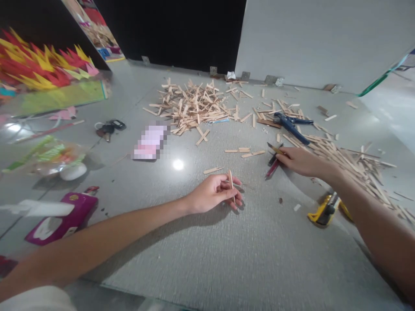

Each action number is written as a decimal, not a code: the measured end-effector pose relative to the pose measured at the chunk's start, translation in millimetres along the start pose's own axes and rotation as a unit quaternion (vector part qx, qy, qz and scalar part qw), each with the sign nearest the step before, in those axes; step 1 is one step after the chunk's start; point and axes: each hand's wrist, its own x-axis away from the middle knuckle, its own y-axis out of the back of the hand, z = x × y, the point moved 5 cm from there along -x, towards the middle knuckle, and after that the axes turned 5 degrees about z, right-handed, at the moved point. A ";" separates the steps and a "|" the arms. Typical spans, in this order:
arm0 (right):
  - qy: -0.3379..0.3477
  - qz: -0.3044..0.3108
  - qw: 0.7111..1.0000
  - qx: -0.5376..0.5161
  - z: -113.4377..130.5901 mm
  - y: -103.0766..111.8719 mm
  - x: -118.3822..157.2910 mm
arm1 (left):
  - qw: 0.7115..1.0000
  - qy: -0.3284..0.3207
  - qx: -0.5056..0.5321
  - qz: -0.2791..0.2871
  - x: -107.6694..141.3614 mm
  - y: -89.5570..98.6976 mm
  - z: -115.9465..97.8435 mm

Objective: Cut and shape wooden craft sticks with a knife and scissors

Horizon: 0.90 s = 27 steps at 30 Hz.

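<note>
Stick (231,185) is pinched in the left hand (212,195) over the table (194,259); a loose hold could let it slip. The right hand (294,160) pinches a pointed tool (275,148), whose tip might snag the pen (271,169) beside it.

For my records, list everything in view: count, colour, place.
Wooden sticks: many, tan, back centre, right
Forked tool: one, blue, right
Boxy tool: one, yellow, front right
Slim tool: one, brownish, right
Key bunch: one, dark, left
Pixelated rectangle: one, pink, left
Case: one, purple, front left
Tube: one, white, left
Packet: one, green, left
Paper spikes: many, red, yellow, back left
Panels: several, black, grey, back
Table: one, grey, beneath
Left hand: one, bare, centre, holding stick
Right hand: one, bare, holding slim tool
</note>
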 end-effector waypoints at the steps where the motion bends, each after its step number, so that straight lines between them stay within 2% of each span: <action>1: -0.009 -0.010 1.000 0.014 2.4 -1.6 0.0 | 1.000 0.009 0.001 0.002 0.3 -0.5 0.5; 8: -0.150 -0.054 0.982 0.106 33.4 -15.0 8.3 | 1.000 0.014 0.005 -0.008 -0.2 0.1 1.6; 13: -0.164 -0.055 0.980 0.099 38.7 -18.5 9.5 | 1.000 0.013 0.000 -0.011 0.8 0.6 0.9; 19: -0.150 -0.093 0.978 0.109 35.9 -21.7 9.7 | 1.000 0.014 -0.005 -0.009 1.7 0.5 2.1; 27: -0.153 -0.077 0.980 0.104 40.6 -18.2 12.3 | 1.000 0.016 -0.005 -0.010 1.0 0.9 2.8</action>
